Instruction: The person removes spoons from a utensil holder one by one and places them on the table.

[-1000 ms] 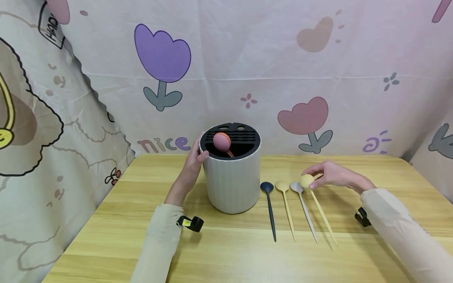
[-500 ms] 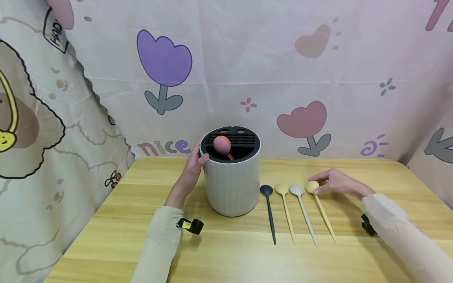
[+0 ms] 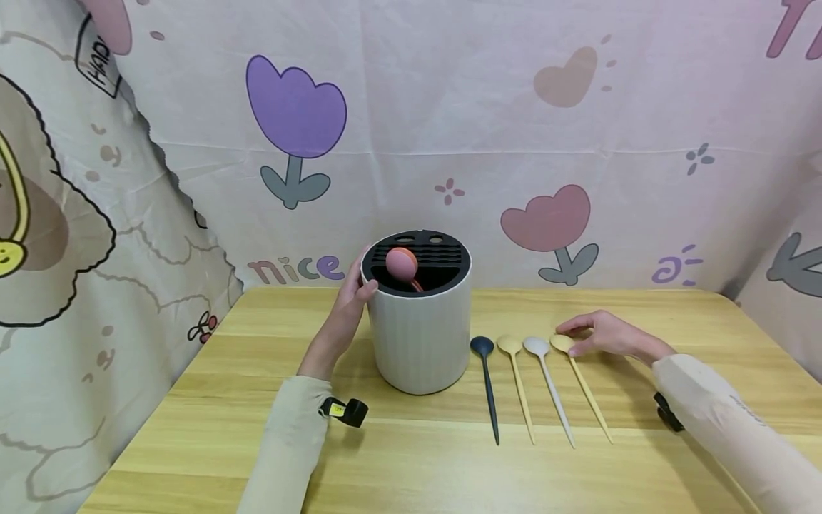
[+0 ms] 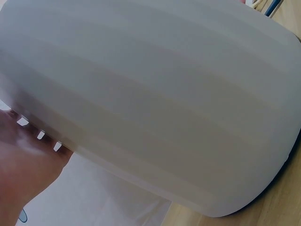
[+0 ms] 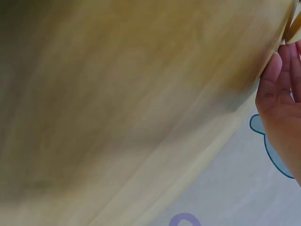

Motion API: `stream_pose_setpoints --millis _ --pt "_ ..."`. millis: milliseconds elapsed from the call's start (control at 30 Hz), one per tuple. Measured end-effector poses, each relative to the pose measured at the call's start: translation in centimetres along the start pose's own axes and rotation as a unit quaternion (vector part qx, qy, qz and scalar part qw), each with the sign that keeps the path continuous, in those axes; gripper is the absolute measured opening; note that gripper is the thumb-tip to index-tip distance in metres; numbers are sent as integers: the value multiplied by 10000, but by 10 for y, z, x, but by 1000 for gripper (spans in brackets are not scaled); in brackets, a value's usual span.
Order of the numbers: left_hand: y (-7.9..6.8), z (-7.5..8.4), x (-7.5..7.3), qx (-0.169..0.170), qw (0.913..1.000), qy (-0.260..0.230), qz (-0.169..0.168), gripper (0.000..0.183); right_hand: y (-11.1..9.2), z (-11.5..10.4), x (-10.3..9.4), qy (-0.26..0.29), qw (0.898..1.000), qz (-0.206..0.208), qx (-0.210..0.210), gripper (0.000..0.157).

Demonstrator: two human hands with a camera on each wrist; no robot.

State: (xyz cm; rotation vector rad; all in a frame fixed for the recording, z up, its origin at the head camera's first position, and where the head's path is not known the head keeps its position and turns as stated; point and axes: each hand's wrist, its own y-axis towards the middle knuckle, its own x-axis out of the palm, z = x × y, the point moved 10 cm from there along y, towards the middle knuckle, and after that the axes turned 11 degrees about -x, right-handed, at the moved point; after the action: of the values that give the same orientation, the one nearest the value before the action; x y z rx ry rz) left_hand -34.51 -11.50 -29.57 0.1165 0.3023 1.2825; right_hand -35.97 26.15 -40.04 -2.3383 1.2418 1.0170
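In the head view a white ribbed utensil holder (image 3: pixel 420 343) with a black slotted top stands on the table. My left hand (image 3: pixel 347 303) holds its left side, thumb at the rim; the other fingers are mostly hidden behind it. Out of the opening sticks a round-headed pink and orange utensil (image 3: pixel 402 265). Right of the holder lie a dark blue spoon (image 3: pixel 490 392), a pale yellow spoon (image 3: pixel 517 382) and a light grey spoon (image 3: pixel 552 389) in a row. At the row's right end my right hand (image 3: pixel 606 335) pinches the bowl of another yellow spoon (image 3: pixel 587 392), lying on the table.
The wooden table (image 3: pixel 411 471) reaches back to a printed cloth backdrop (image 3: pixel 417 86). Another patterned cloth (image 3: pixel 58 400) hangs along the left side. Wrist cameras are strapped to both sleeves.
The right hand has lowered the yellow spoon's bowl onto the table and shifted it slightly, at the right end of the row. The left hand stays on the utensil holder.
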Motion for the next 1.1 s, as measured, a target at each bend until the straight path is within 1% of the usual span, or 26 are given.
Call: stream_pose_setpoints --millis 200,367,500,667,733,800,900,1000,1100 --pt "-1 2 0 51 10000 -23 -10 88 0 -4 2 -18 10000 -47 -47 51" --pt "-2 2 0 62 10000 -32 1 87 1 -5 3 -24 10000 -45 28 51" --pt "-2 2 0 52 10000 -72 12 87 0 -7 5 35 9998 -196 85 53" --pt "-2 1 1 -3 10000 -33 7 84 -2 -18 2 -91 9982 -580 103 54" --pt "-3 1 1 -15 10000 -29 8 84 1 -29 -5 -209 9982 -559 56 53" --pt "-3 1 1 -22 10000 -32 31 85 6 -44 -14 -257 9991 -340 6 52" --pt "-3 1 0 -19 10000 -30 30 86 15 -73 -30 -284 9990 312 -171 47" --pt "-3 1 0 -8 10000 -15 13 86 23 -105 -43 -174 9948 956 -321 42" --pt "-3 2 0 5 10000 -23 13 86 30 -140 -48 72 9895 1360 -488 39"
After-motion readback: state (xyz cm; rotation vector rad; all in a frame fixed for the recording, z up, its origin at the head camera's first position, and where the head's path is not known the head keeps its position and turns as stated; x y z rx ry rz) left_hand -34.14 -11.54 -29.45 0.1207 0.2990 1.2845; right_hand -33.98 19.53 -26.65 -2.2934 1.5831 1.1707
